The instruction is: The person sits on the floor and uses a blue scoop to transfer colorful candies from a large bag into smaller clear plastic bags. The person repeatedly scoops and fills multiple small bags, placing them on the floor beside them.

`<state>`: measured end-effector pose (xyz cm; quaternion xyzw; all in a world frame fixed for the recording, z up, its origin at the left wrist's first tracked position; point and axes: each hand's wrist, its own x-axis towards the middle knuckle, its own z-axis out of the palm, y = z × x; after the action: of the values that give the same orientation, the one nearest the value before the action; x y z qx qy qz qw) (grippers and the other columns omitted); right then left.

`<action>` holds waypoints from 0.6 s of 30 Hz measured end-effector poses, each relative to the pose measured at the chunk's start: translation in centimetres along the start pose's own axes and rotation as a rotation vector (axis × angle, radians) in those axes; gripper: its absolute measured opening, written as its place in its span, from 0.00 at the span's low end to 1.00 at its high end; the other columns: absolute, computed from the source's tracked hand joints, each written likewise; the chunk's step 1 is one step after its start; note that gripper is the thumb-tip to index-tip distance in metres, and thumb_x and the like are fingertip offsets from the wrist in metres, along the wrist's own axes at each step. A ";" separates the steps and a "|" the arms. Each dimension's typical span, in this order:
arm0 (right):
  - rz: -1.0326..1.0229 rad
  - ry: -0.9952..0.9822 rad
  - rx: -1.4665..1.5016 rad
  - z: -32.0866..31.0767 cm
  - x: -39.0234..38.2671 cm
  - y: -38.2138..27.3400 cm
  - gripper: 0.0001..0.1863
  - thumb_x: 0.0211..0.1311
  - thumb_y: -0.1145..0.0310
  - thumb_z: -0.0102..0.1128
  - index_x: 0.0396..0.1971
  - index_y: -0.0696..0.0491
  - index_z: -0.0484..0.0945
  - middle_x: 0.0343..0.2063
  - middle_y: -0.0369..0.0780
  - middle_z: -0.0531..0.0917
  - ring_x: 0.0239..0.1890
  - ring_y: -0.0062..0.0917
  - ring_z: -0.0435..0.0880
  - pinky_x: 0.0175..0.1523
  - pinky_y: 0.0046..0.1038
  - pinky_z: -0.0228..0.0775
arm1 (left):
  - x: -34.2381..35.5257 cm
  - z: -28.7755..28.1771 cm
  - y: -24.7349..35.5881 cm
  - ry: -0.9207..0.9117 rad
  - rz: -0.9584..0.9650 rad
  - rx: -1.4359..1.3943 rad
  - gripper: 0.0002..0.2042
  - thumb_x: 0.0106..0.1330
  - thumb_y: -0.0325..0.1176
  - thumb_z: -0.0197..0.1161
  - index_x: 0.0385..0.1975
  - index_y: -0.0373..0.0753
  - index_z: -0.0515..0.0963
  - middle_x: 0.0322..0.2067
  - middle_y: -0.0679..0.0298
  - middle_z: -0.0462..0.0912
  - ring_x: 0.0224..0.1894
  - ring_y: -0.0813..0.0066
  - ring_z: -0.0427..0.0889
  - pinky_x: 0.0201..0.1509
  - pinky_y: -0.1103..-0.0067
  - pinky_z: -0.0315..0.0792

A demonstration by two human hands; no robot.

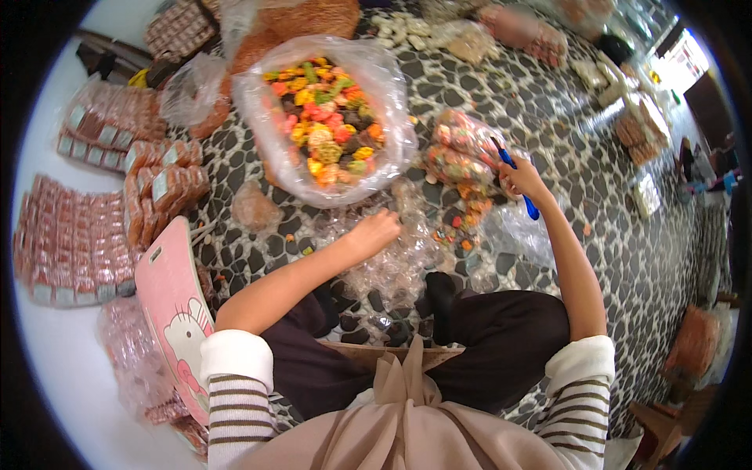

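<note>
My left hand (380, 229) has its fingers curled over a pile of crumpled clear plastic bags (376, 274); what it grips is hidden. My right hand (517, 176) grips a long blue tool (531, 205) with a dark tip, beside filled bags of colourful pieces (458, 137). Loose orange pieces (474, 210) lie below those bags, near a clear plastic bag (518, 235). In front of me sits a large open plastic bag (254, 125) full of bright orange, yellow, green, pink and dark crinkled pieces.
Stacked brown packs (74, 239) line the left wall, behind a pink folding board (168, 290) at my left side. An orange sack (309, 19) and pale bags (427, 35) stand at the back. More packs (638, 129) and an orange bundle (697, 337) are on the right of the pebble-patterned floor (634, 243).
</note>
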<state>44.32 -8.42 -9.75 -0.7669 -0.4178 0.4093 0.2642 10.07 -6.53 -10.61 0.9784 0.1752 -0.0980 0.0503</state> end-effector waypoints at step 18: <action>0.032 0.100 -0.098 2.9 2.4 16.0 0.11 0.59 0.64 0.50 0.33 0.58 0.72 0.19 0.41 0.79 0.17 0.24 0.77 0.26 0.27 0.68 | 26.9 15.9 6.3 0.134 -0.293 -0.489 0.24 0.57 0.31 0.54 0.55 0.38 0.61 0.51 0.56 0.67 0.55 0.56 0.63 0.55 0.67 0.63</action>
<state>49.41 -14.33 -24.25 -0.8049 -0.4114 0.3538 0.2402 34.26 -5.53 -31.39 0.9057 0.3362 0.0058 0.2582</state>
